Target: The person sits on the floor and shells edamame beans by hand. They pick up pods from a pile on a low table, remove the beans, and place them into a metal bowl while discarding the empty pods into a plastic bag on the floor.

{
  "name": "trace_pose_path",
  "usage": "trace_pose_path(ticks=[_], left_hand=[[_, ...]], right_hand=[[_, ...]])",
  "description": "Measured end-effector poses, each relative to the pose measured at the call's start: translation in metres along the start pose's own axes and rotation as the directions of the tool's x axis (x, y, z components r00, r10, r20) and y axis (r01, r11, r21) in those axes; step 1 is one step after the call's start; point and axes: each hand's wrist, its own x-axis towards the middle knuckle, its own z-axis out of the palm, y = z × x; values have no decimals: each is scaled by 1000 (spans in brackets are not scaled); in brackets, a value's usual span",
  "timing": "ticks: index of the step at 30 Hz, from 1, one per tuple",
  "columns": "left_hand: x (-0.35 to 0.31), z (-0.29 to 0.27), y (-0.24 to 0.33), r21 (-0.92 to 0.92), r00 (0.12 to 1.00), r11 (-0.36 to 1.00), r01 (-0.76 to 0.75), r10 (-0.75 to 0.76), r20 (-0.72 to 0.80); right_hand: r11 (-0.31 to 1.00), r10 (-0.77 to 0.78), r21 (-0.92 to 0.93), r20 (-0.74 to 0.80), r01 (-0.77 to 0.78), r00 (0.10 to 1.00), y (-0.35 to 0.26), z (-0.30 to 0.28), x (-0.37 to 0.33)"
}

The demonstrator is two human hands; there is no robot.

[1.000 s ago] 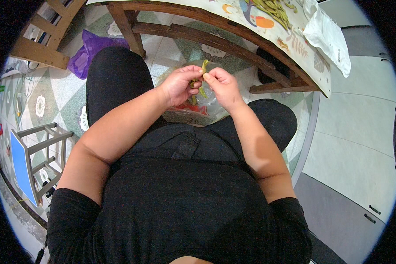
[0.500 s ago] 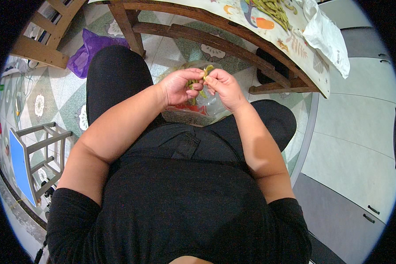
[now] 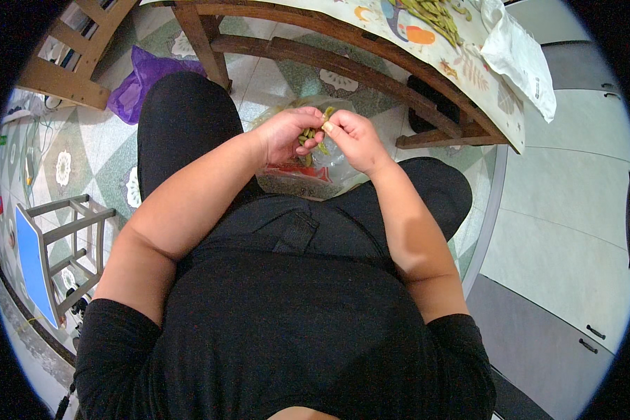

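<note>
My left hand and my right hand meet above my lap, fingertips together. Between them is a green bean pod, gripped by the fingers of both; its upper end pokes out above the fingertips. More pods show at the curled fingers of my left hand, though I cannot tell whether all of them are held or some lie below. Beneath the hands, a clear plastic bag with red print sits between my knees, partly hidden by hands and wrists.
Ahead stands a wooden table with a patterned cover, a heap of bean pods and a white plastic bag on it. A purple bag lies by my left knee. A blue-topped stool is at left, pale cabinets at right.
The fingers have shifted slightly around the pod, and the right thumb has turned over it. Less of the pod shows between the fingertips. Both arms stay nearly where they were.
</note>
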Motion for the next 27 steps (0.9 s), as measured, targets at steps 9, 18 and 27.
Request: trace_pose_path(ticks=[9,18,27], left_hand=[[0,1,-1,110,999,994,-28,26,20],[6,0,0,-129,991,991,-22,5,-131],[7,-3,6,-426,997,904,-45,15,-73]], right_hand=[[991,93,-84,-91,-101,991,6,5,2],[982,187,101,-346,-162,919,9,-5,6],[859,428,-170,-279,-483,860,43,-8,12]])
